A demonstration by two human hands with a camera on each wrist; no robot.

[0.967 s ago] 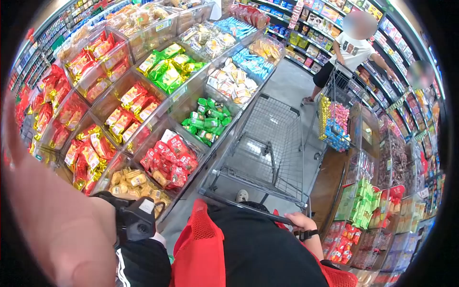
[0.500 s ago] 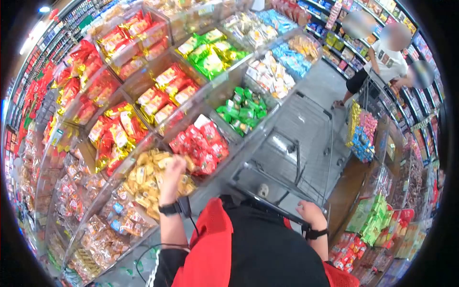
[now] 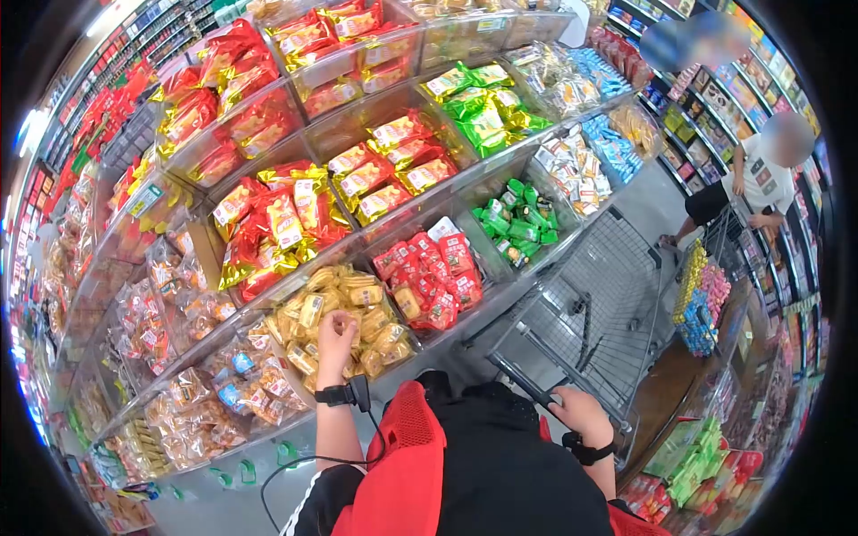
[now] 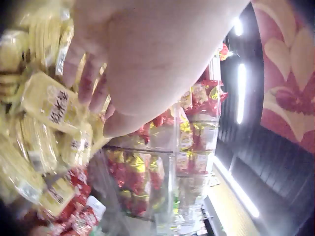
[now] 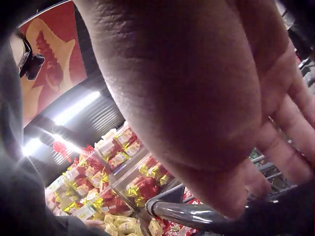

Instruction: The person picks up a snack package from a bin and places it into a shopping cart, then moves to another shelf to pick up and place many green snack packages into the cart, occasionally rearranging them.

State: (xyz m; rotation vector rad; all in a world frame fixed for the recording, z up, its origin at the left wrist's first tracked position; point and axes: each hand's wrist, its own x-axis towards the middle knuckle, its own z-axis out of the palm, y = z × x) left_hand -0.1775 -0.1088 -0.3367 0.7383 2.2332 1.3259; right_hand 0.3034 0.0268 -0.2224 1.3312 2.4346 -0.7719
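Observation:
My left hand (image 3: 336,339) is over a bin of yellow-wrapped biscuit packs (image 3: 310,310), palm down. In the left wrist view its loosely bent fingers (image 4: 88,81) reach in among the packs (image 4: 51,105), with no pack seen lifted. At the lower right, my right hand (image 3: 581,416) grips the dark handle (image 3: 523,377) of a shopping cart (image 3: 617,290). The right wrist view shows its thumb and fingers around the handle (image 5: 182,212). The cart's wire basket shows no goods in it.
Around the yellow packs are bins of red packets (image 3: 431,277), green packets (image 3: 518,225) and red-and-gold bags (image 3: 284,214), split by clear dividers. A person (image 3: 760,174) stands beyond a second loaded cart (image 3: 700,304). A wooden-based display (image 3: 684,375) borders the right side.
My left hand, first blurred close to the camera, has come down over the yellow packs. The right hand stays at the cart handle. The head view has swung left.

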